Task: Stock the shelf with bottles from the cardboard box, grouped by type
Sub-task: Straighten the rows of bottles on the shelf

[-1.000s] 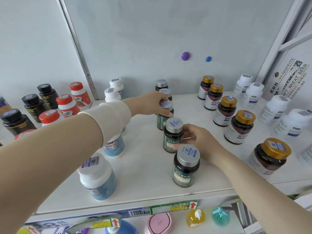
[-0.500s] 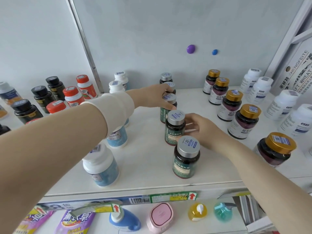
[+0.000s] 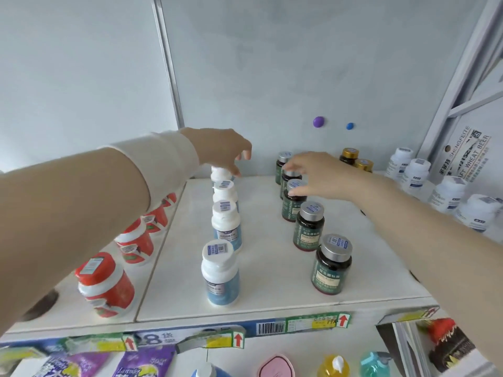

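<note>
Neither hand clamps anything: right hand [image 3: 317, 175], fingers spread, hovers over dark bottles [image 3: 309, 225] mid-frame; left hand [image 3: 227, 152], loosely curled, touches farthest white bottle [image 3: 220, 174] upper centre on shelf [image 3: 272, 268].

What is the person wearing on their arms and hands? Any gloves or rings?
The left hand is bare, with no glove or ring showing. Its arm wears a beige sleeve ending in a pale cream ribbed cuff at the wrist. The right hand is also bare, and its forearm has no sleeve, watch or bracelet in view.
</note>
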`<control>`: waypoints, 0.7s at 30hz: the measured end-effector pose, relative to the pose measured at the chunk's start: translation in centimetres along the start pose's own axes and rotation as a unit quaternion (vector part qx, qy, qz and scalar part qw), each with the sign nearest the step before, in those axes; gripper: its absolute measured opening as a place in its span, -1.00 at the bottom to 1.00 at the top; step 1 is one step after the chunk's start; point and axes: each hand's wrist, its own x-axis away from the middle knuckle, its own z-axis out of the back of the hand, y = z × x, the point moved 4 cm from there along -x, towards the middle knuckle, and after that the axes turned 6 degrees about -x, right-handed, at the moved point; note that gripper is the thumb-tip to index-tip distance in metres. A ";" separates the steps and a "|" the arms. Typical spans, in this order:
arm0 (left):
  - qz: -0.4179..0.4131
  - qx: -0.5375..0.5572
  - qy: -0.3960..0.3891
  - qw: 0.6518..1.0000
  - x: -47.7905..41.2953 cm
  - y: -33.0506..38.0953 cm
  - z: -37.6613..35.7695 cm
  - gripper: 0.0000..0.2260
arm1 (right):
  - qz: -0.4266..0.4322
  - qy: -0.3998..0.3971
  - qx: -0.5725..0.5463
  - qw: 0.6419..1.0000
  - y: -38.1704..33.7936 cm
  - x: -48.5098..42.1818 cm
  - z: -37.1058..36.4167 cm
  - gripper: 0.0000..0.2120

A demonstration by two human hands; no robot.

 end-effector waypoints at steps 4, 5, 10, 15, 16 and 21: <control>-0.014 -0.076 -0.019 0.997 1.2 -2.4 -1.6 -0.61 | -0.021 -0.040 0.125 0.991 -2.6 -1.7 -1.7 -0.50; -0.019 -0.093 -0.022 0.995 1.4 -2.9 -2.0 -0.61 | -0.028 -0.049 0.151 0.987 -3.0 -2.0 -2.2 -0.50; -0.042 -0.096 -0.023 0.994 1.4 -4.0 -4.4 -0.57 | -0.054 -0.072 0.219 0.972 -4.2 -2.2 -4.3 -0.47; -0.040 0.125 -0.024 0.991 1.1 -3.9 -6.9 -0.46 | -0.066 -0.073 0.072 0.993 -4.4 -0.7 -6.8 -0.35; -0.034 0.158 -0.019 0.987 1.1 -3.9 -7.3 -0.43 | -0.076 -0.062 0.012 0.995 -4.3 -0.3 -7.3 -0.33; -0.006 0.265 -0.002 0.964 1.1 -4.0 -9.4 -0.43 | -0.109 -0.027 -0.204 0.973 -3.6 1.0 -11.5 -0.41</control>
